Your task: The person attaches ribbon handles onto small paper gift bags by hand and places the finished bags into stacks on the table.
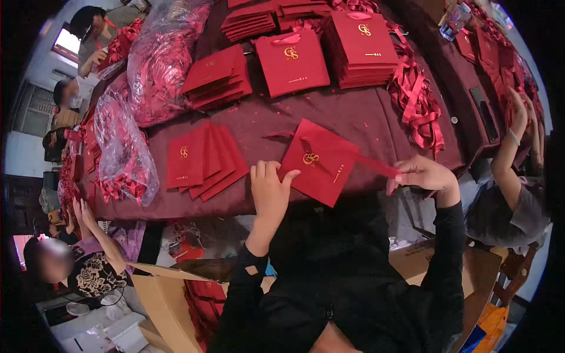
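Observation:
A flat red paper gift bag (329, 167) with gold lettering lies tilted near the front edge of the cloth. My left hand (269, 189) grips its left edge, thumb over the printed face. Out to the right, my right hand (428, 175) pinches a red ribbon (376, 166) that stretches across from the bag's upper part. A short end of ribbon (278, 135) sticks out on the bag's left side. Left of my left hand, several flat red bags (207, 162) are fanned out on the cloth.
Stacks of red bags (362, 44) stand along the back, beside a heap of loose ribbons (415, 100). Clear plastic sacks (162, 70) of red ribbon lie at the left. A cardboard box (159, 300) is below. Other people sit on both sides; a phone (484, 115) lies at right.

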The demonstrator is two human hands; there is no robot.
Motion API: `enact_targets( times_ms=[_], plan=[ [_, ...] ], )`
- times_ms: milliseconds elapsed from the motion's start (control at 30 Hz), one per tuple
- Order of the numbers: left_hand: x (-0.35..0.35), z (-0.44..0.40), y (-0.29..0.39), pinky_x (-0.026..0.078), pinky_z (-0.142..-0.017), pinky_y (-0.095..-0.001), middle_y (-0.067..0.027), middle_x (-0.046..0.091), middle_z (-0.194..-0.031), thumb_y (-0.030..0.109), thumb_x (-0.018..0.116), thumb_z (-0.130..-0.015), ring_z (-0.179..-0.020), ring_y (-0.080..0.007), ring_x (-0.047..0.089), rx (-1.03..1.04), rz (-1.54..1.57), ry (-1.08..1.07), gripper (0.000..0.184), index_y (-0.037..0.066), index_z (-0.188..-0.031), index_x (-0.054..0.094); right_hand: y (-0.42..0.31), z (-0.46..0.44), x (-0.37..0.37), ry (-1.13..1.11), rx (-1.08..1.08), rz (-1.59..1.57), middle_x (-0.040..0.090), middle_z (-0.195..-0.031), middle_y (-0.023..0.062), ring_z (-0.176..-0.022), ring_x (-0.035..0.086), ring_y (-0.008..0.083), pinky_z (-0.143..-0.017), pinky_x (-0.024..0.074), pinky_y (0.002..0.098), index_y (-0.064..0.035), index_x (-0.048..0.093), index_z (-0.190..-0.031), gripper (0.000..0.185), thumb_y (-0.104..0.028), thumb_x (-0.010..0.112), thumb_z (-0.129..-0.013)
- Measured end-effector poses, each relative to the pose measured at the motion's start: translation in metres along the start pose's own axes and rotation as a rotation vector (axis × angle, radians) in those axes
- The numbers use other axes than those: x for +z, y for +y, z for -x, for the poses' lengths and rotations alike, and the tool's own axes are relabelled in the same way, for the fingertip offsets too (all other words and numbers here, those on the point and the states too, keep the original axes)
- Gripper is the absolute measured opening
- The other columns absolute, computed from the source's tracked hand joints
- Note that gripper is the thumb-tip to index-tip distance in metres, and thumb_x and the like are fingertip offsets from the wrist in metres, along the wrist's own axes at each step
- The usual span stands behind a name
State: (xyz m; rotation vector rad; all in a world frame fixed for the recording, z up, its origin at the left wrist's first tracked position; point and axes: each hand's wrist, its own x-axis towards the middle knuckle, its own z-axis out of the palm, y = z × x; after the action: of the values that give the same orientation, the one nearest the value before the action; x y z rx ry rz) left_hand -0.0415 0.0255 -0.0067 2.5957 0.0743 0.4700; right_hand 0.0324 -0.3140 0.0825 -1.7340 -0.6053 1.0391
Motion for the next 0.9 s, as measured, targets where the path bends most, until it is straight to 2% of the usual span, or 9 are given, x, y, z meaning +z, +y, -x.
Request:
enact_targets(
  times_ms=[100,267,367,467,567,667,733,800,900],
  plan=[
    [-0.004,-0.004,-0.007,0.043,-0.074,-0.04,-0.013,0.055,-0.087,0.023,0.072,-0.079,-0.083,-0.0316,0.051,-0.023,0.074,-0.068,0.028,0.0,-0.09,0.061,0.005,-0.023,0.023,0.031,-0.238,-0.169,0.064,-0.082,0.0056,-0.088,0.054,0.0132,-0.083,0.0385,0.025,0.001,0.072,-0.093,0.031,-0.026,0.057,-0.094],
    [-0.006,-0.006,-0.017,0.043,-0.072,-0.0363,-0.0116,0.058,-0.082,0.013,0.069,-0.081,-0.078,-0.0278,0.053,-0.157,0.307,-0.126,0.017,-0.001,-0.089,0.064,0.014,-0.073,0.064,-0.227,-0.153,-0.759,0.063,-0.081,0.0052,-0.069,0.046,0.0106,-0.067,0.0372,0.0248,0.0063,0.069,-0.098,0.04,-0.03,0.054,-0.096],
    [-0.01,-0.004,-0.016,0.043,-0.069,-0.0335,-0.0105,0.06,-0.081,0.011,0.067,-0.082,-0.075,-0.0238,0.053,-0.239,0.41,-0.181,0.016,-0.001,-0.093,0.066,-0.002,-0.093,0.086,0.032,-0.096,-1.161,0.058,-0.077,0.0056,-0.068,0.044,0.0124,-0.067,0.0373,0.028,0.0029,0.065,-0.092,0.027,-0.021,0.053,-0.091],
    [-0.009,-0.003,-0.017,0.042,-0.066,-0.0309,-0.0089,0.058,-0.08,0.01,0.067,-0.083,-0.073,-0.0197,0.052,-0.25,0.501,-0.191,0.016,-0.001,-0.095,0.067,0.012,-0.117,0.093,-0.157,-0.434,-1.559,0.056,-0.082,0.0043,-0.076,0.046,0.0168,-0.076,0.0383,0.0316,-0.0057,0.059,-0.086,0.018,-0.019,0.048,-0.088],
    [-0.011,-0.003,-0.017,0.041,-0.065,-0.03,-0.0075,0.057,-0.078,0.01,0.066,-0.084,-0.071,-0.0179,0.05,-0.297,0.561,-0.226,0.016,-0.001,-0.095,0.067,0.006,-0.113,0.09,0.1,-0.56,-1.835,0.052,-0.083,0.0029,-0.079,0.044,0.0192,-0.084,0.0373,0.0338,-0.0072,0.055,-0.088,0.015,-0.02,0.047,-0.089],
    [-0.016,-0.004,-0.012,0.04,-0.064,-0.0296,-0.0067,0.057,-0.077,0.01,0.066,-0.083,-0.069,-0.0171,0.049,-0.268,0.588,-0.192,0.015,-0.001,-0.094,0.067,0.006,-0.098,0.09,0.124,-0.561,-1.576,0.058,-0.094,0.0083,-0.096,0.051,0.0227,-0.094,0.0366,0.0367,-0.0009,0.063,-0.095,0.023,-0.019,0.051,-0.09],
    [-0.017,-0.004,-0.011,0.041,-0.064,-0.0294,-0.0066,0.057,-0.077,0.01,0.066,-0.083,-0.069,-0.0173,0.05,-0.272,0.608,-0.183,0.014,0.0,-0.093,0.067,0.005,-0.086,0.091,0.013,-0.501,-0.648,0.057,-0.104,0.0083,-0.106,0.05,0.019,-0.098,0.0346,0.0338,0.0041,0.069,-0.095,0.033,-0.025,0.053,-0.094],
    [-0.019,-0.005,-0.01,0.041,-0.064,-0.0294,-0.0066,0.058,-0.077,0.01,0.067,-0.083,-0.069,-0.0177,0.051,-0.258,0.583,-0.169,0.013,0.0,-0.092,0.067,-0.001,-0.082,0.106,-0.168,-0.378,-0.197,0.053,-0.098,0.0049,-0.101,0.048,0.0196,-0.093,0.0352,0.0325,-0.0047,0.071,-0.099,0.03,-0.027,0.051,-0.098],
    [-0.022,-0.007,-0.01,0.042,-0.064,-0.0296,-0.007,0.059,-0.078,0.009,0.067,-0.083,-0.07,-0.0185,0.052,-0.223,0.553,-0.162,0.012,0.001,-0.091,0.068,0.012,-0.077,0.138,-0.246,-0.507,0.23,0.061,-0.092,0.0087,-0.091,0.054,0.0199,-0.085,0.0389,0.0325,-0.0039,0.068,-0.095,0.028,-0.026,0.052,-0.098]
  ],
)
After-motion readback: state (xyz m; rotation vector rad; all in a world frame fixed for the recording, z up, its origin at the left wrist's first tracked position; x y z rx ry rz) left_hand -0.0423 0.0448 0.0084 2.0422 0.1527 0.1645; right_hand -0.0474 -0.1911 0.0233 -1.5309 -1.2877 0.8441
